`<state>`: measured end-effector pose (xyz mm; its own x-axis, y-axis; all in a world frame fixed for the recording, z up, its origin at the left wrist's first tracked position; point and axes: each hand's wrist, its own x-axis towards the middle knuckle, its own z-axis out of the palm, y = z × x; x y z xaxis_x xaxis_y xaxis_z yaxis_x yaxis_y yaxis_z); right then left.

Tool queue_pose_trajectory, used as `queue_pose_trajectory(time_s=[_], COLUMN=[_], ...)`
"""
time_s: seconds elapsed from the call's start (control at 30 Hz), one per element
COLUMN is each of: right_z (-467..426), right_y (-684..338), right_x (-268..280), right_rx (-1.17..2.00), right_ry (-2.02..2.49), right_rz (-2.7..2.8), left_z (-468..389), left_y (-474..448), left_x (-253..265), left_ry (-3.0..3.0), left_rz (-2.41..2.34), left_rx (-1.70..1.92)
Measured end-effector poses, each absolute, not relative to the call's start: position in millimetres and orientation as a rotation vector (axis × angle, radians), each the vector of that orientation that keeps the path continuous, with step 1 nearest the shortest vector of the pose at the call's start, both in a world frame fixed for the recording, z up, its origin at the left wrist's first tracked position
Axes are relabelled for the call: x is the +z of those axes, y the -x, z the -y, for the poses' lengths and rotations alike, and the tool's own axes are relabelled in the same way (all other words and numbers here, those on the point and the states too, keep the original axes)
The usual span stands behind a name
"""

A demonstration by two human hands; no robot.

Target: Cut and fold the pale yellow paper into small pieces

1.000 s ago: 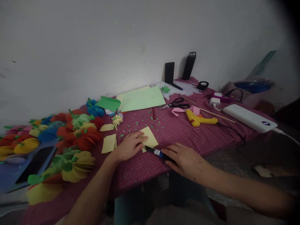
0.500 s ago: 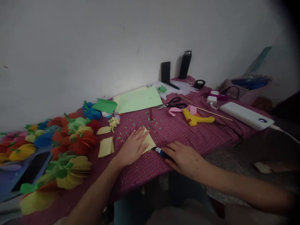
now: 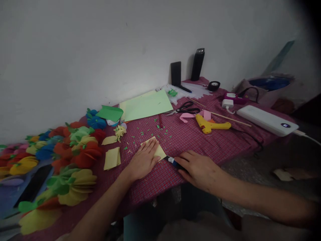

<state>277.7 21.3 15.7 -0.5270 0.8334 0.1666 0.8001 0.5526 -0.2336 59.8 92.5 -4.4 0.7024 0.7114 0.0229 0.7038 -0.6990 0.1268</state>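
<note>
My left hand [image 3: 142,160] lies flat, fingers outstretched, on a pale yellow piece of paper [image 3: 161,152]. The paper rests on the table near its front edge, partly covered by the hand. My right hand [image 3: 197,167] is closed around what looks like a blue utility knife [image 3: 173,161], its dark tip at the paper's right corner. Most of the knife's body is hidden by the fingers. To the left of my left hand sit a stack of yellow paper pieces [image 3: 111,158], a single yellow piece [image 3: 109,140] and a fringed yellow paper bunch [image 3: 120,131].
Colourful paper pumpkins [image 3: 77,185] crowd the left side. Light green sheets [image 3: 147,107] lie at the back, among green scraps. Scissors [image 3: 187,108], a yellow glue gun [image 3: 212,125] and a white power bank [image 3: 267,120] are on the right. A black bottle [image 3: 198,65] stands by the wall.
My left hand has shifted slightly on the yellow paper, so a bit of its far corner now shows beyond the fingers. My right hand still grips the knife at the paper's corner.
</note>
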Motion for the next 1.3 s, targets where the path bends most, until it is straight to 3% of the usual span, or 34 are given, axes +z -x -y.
queue_pose_trajectory(time_s=[1.3], right_z=[-43], right_y=[-266], right_x=[16], right_rx=[0.197], right_ry=[1.343], right_rz=[2.561], left_z=[-90], left_y=[-61], left_x=[-1], left_ry=[-2.874], left_rz=[-1.213], left_rx=[0.078])
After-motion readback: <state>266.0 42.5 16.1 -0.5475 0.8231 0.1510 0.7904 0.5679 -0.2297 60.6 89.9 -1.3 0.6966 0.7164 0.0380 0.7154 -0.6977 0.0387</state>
